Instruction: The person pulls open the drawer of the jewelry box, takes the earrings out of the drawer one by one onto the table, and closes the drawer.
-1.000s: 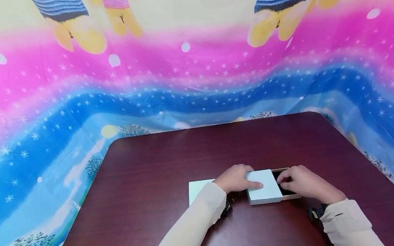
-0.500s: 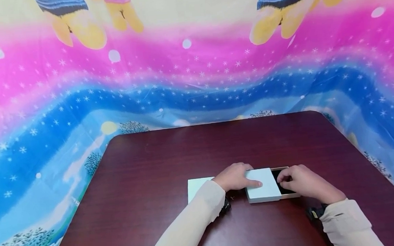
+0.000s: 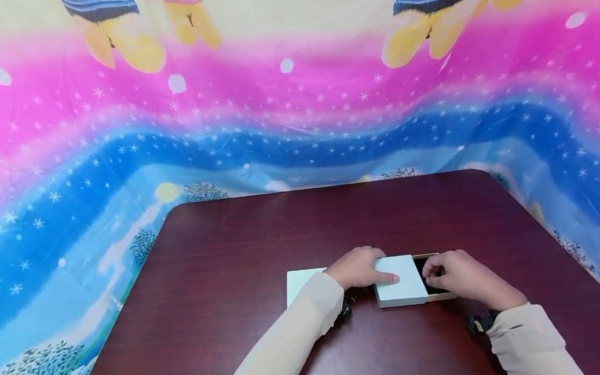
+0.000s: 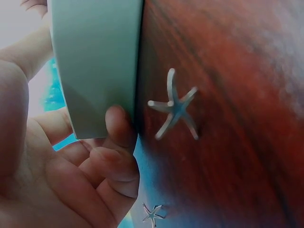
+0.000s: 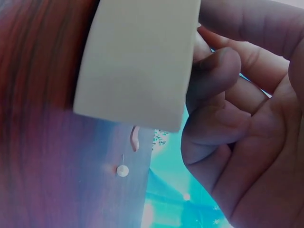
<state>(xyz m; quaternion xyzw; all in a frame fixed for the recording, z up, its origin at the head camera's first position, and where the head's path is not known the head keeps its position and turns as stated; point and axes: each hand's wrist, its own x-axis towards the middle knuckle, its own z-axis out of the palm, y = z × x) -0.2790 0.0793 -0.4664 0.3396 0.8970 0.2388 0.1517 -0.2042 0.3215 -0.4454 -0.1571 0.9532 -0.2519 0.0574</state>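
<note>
In the head view my left hand [image 3: 358,267] grips a pale slide-out box [image 3: 402,282], thumb on its lid and fingers over the far side. The box's inner tray [image 3: 440,297], lined in black, is partly drawn out to the right. My right hand [image 3: 465,277] has its curled fingers and thumb dipped into that tray. I cannot tell whether it pinches anything, as the tray wall hides the fingertips in the right wrist view. By the box's near side, a silver starfish-shaped piece [image 4: 175,109] lies on the table in the left wrist view, with a smaller-looking one [image 4: 153,214] beyond.
A second pale box [image 3: 301,283] lies at the left, partly covered by my left forearm. In the right wrist view, a white bead with a thin pin [image 5: 122,170] rests on the dark red table [image 3: 240,232]. A patterned cloth [image 3: 295,124] hangs behind the table.
The head view has tilted slightly, so the table and boxes sit a little higher in it. Both hands keep their places on the box and in the tray.
</note>
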